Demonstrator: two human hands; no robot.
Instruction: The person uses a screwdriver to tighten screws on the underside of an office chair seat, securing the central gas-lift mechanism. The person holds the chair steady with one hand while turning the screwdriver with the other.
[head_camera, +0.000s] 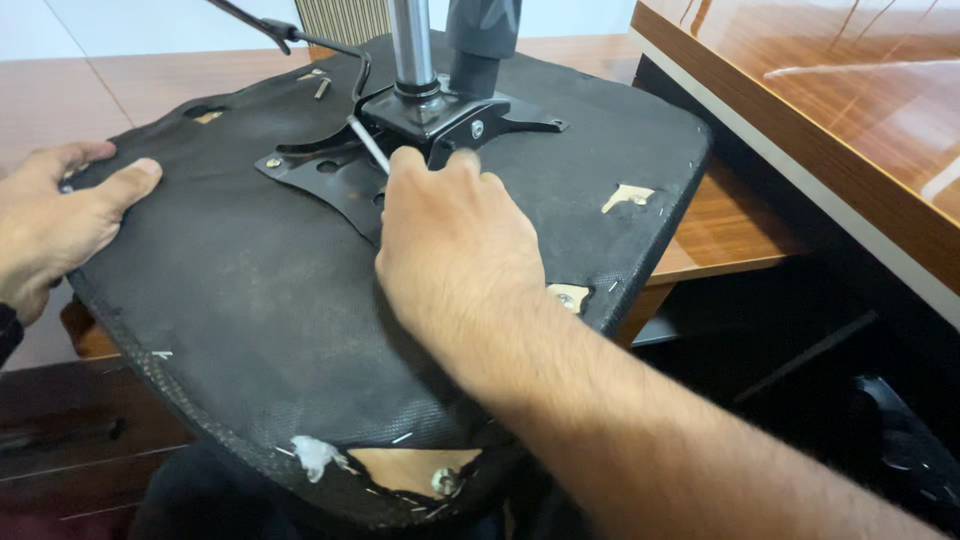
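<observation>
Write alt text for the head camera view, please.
The right hand holds a thin metal tool at the black mounting plate under an upturned chair seat. The left hand presses flat on the seat's left edge; a wooden desk stands at right.

Head view, steeply downward, close

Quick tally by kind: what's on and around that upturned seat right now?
Hands: 2, left hand flat on the seat edge, right hand holding a thin metal tool
Upturned black chair seat: 1
Black mounting plate: 1
Chrome gas cylinder: 1
Total: 6
</observation>
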